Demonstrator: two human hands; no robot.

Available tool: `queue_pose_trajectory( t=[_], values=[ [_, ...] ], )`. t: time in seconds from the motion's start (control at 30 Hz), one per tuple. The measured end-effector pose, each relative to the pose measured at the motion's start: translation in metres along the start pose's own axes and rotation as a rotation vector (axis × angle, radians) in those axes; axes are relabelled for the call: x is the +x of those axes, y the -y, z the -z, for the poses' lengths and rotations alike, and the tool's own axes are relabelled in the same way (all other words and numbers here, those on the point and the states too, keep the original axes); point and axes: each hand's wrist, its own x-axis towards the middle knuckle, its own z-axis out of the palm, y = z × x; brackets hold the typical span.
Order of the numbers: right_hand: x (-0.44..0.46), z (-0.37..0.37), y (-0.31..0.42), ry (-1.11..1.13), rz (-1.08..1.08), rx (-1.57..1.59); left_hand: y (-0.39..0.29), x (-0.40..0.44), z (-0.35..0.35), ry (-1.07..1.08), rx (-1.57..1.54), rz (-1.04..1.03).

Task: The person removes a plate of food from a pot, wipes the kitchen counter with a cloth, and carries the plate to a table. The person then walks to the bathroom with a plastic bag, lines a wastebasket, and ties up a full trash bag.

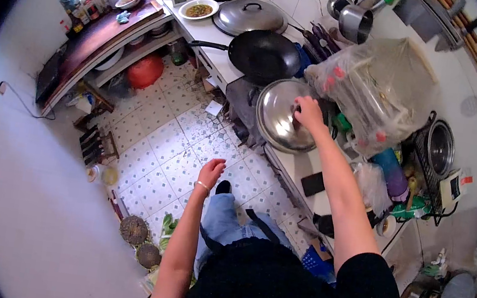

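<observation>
My right hand [310, 112] is closed around the knob at the centre of a shiny domed pot lid [279, 115]. The lid sits over a dark-handled pan on the counter, and my fingers hide the knob. My left hand [211, 172] hangs in the air over the tiled floor, loosely bent and holding nothing. Just beyond the lid lies a black wok [265, 55], its long handle pointing left. A black phone [313, 184] rests on the counter below my right forearm.
Farther along the counter are a large grey lid [251, 18] and a white bowl of food [198, 9]. A plastic-covered rack [379, 86] stands against the wall at right. On the floor are a red basin [145, 72] and leafy greens [167, 230].
</observation>
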Motion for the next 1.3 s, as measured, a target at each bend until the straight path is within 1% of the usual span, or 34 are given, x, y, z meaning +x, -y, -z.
queue_pose_trajectory(
  t=[0.1, 0.13, 0.23, 0.27, 0.3, 0.37, 0.43, 0.5, 0.6, 0.63, 0.67, 0.73, 0.77, 0.8, 0.87, 0.9, 0.93, 1.0, 1.03, 1.07, 1.13, 1.17, 1.2, 1.27, 1.3],
  values=[
    [0.043, -0.01, -0.005, 0.058, -0.031, 0.002, -0.057, 0.089, 0.005, 0.101, 0.123, -0.104],
    [0.055, -0.013, -0.006, 0.064, -0.028, -0.011, -0.074, 0.113, 0.004, 0.096, 0.135, -0.13],
    [0.071, -0.028, -0.016, 0.078, -0.061, 0.009, -0.092, 0.173, -0.008, 0.144, 0.144, -0.075],
    [0.073, -0.03, -0.019, 0.089, -0.069, 0.005, -0.091, 0.188, -0.014, 0.146, 0.153, -0.115],
    [0.076, -0.031, -0.019, 0.096, -0.075, 0.015, -0.094, 0.2, -0.018, 0.142, 0.164, -0.16],
    [0.082, -0.033, -0.017, 0.111, -0.07, 0.026, -0.099, 0.219, -0.026, 0.108, 0.19, -0.153],
    [0.082, -0.032, -0.019, 0.083, -0.008, 0.053, -0.118, 0.227, -0.034, 0.075, 0.216, -0.146],
    [0.079, -0.022, -0.024, 0.07, 0.003, 0.076, -0.141, 0.23, -0.042, 0.012, 0.381, -0.222],
    [0.073, 0.007, -0.027, 0.037, 0.025, 0.085, -0.122, 0.268, -0.067, 0.012, 0.309, -0.172],
    [0.07, 0.015, -0.028, 0.032, 0.016, 0.118, -0.129, 0.27, -0.076, -0.003, 0.449, -0.183],
    [0.067, 0.023, -0.029, 0.026, 0.006, 0.151, -0.131, 0.275, -0.084, -0.011, 0.443, -0.18],
    [0.062, 0.036, -0.034, 0.011, 0.008, 0.172, -0.144, 0.28, -0.099, 0.041, 0.721, -0.129],
    [0.058, 0.041, -0.037, 0.017, -0.019, 0.21, -0.149, 0.278, -0.107, 0.112, 0.793, 0.022],
    [0.055, 0.045, -0.039, 0.024, -0.047, 0.248, -0.143, 0.281, -0.115, 0.111, 0.792, 0.023],
    [0.052, 0.051, -0.042, 0.026, -0.053, 0.263, -0.132, 0.29, -0.13, 0.069, 0.729, 0.276],
    [0.052, 0.055, -0.042, 0.039, -0.063, 0.292, -0.137, 0.29, -0.132, 0.117, 0.736, 0.358],
    [0.052, 0.058, -0.044, 0.053, -0.073, 0.321, -0.134, 0.293, -0.137, 0.116, 0.735, 0.359],
    [0.052, 0.059, -0.05, 0.06, -0.064, 0.333, -0.124, 0.295, -0.151, 0.05, 0.641, 0.456],
    [0.052, 0.06, -0.052, 0.065, -0.057, 0.345, -0.12, 0.295, -0.155, 0.041, 0.614, 0.465],
    [0.05, 0.062, -0.053, 0.067, -0.056, 0.346, -0.109, 0.297, -0.161, 0.041, 0.613, 0.467],
    [0.046, 0.067, -0.051, 0.076, -0.022, 0.342, -0.068, 0.313, -0.177, -0.049, 0.477, 0.478],
    [0.047, 0.07, -0.051, 0.081, 0.001, 0.343, -0.055, 0.322, -0.183, -0.108, 0.464, 0.49],
    [0.048, 0.073, -0.05, 0.081, 0.002, 0.341, -0.06, 0.321, -0.182, -0.108, 0.461, 0.489],
    [0.048, 0.076, -0.05, 0.139, -0.061, 0.362, -0.067, 0.316, -0.177, -0.052, 0.523, 0.488],
    [0.048, 0.075, -0.052, 0.139, -0.061, 0.361, -0.099, 0.297, -0.169, -0.139, 0.525, 0.451]
  ],
)
